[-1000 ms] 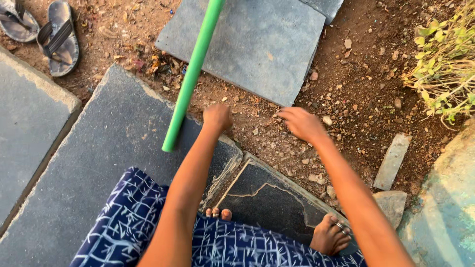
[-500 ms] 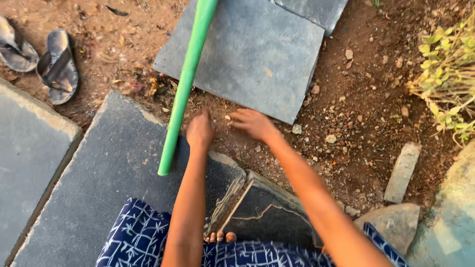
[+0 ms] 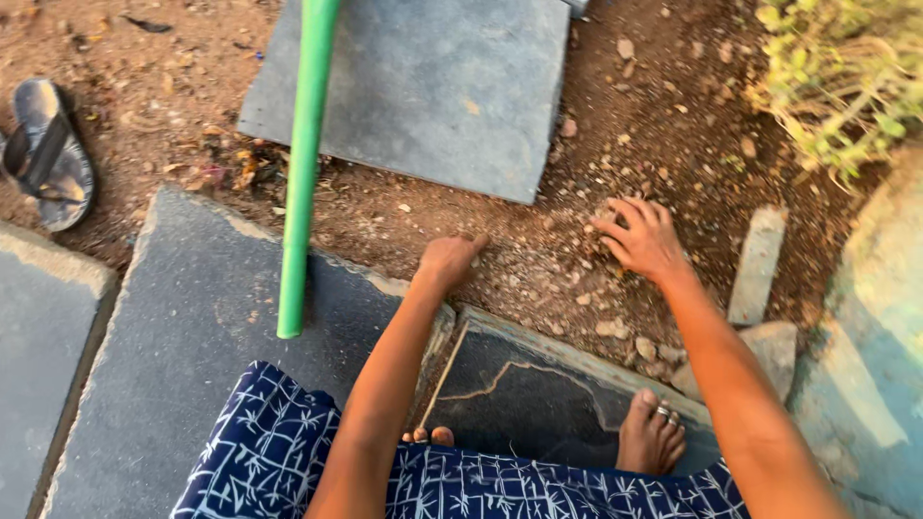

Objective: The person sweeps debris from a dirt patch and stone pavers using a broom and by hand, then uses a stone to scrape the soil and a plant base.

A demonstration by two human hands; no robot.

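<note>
Down on the dirt patch between the slabs, the right hand [image 3: 642, 240] is spread wide, fingers pressing into loose pebbles [image 3: 615, 332] and soil. Those small stones look light, hard and gritty, so I'd pinch or scoop them from the sides. They lie under and just below that palm. The left hand [image 3: 448, 259] looks loosely curled at the edge of the dark slab [image 3: 192, 317], maybe gripping something, hard to tell. A green pipe [image 3: 303, 163] lies well left of it.

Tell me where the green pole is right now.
In the head view the green pole lies left of centre, running from the top edge down across the dirt onto the dark stone slab, left of the left hand.
</note>
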